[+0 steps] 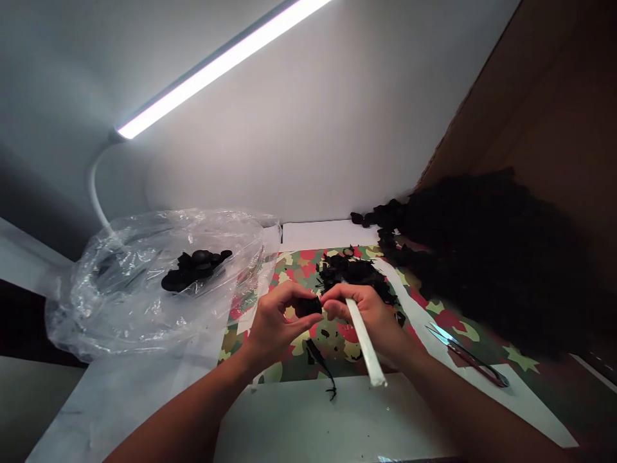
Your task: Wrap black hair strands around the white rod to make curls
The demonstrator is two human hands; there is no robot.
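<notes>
My left hand (277, 315) pinches a small, rounded black piece (310, 307) between thumb and fingers, above a camouflage-patterned sheet (284, 373). My right hand (369, 315) is closed around a tool with a long, flat white handle (366, 347), which sticks out toward me. Its working end is hidden by the fingers, which meet the right side of the black piece. Just beyond my hands lies a heap of black scraps (359, 273). A thin black strip (321, 363) rests on the sheet nearer to me.
At left, a clear plastic bag (130, 308) bears several black pieces (197, 267). A large black pile (482, 257) fills the right side, against brown cardboard (554, 109). A pointed metal tool with a dark red handle (470, 360) lies at right. A lit lamp (222, 71) hangs above.
</notes>
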